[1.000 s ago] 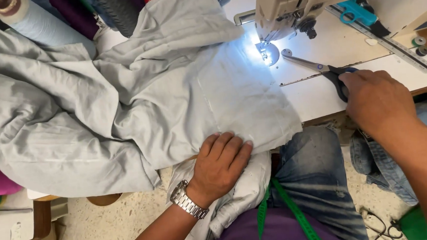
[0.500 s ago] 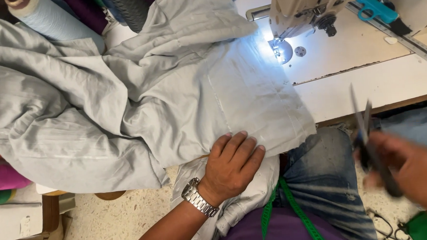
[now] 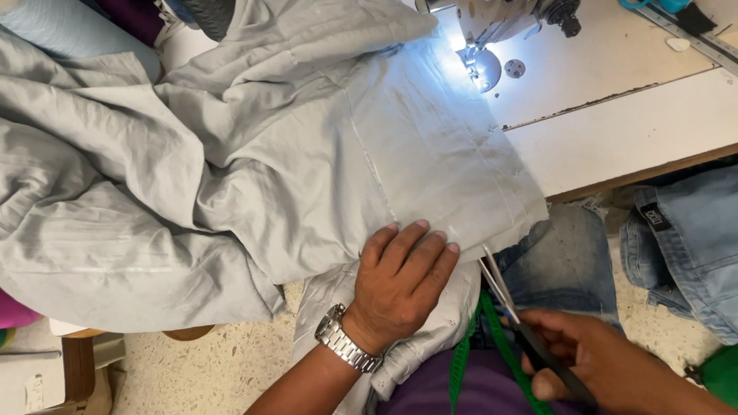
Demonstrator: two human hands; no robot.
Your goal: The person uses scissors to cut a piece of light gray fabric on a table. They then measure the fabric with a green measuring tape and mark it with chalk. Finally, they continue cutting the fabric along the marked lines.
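A large pale grey cloth [image 3: 216, 173] is spread over the sewing table and hangs down over my lap. My left hand [image 3: 402, 286], with a metal watch on the wrist, lies flat on the cloth's near edge, fingers apart. My right hand [image 3: 600, 364] grips black-handled scissors [image 3: 518, 322] low at the right. The scissor blades point up toward the cloth's hem, right beside my left fingers. The tips look almost at the hem's edge.
A cream sewing machine [image 3: 518, 6] with a lit needle area stands at the top right on a white table [image 3: 633, 109]. Blue denim [image 3: 707, 240] lies at the right. A green measuring tape [image 3: 469, 354] hangs over my lap. Fabric rolls [image 3: 65, 25] rest at top left.
My right hand has carried the scissors from the table by the machine down to my lap, next to the cloth's hem. My left hand has stayed on the cloth.
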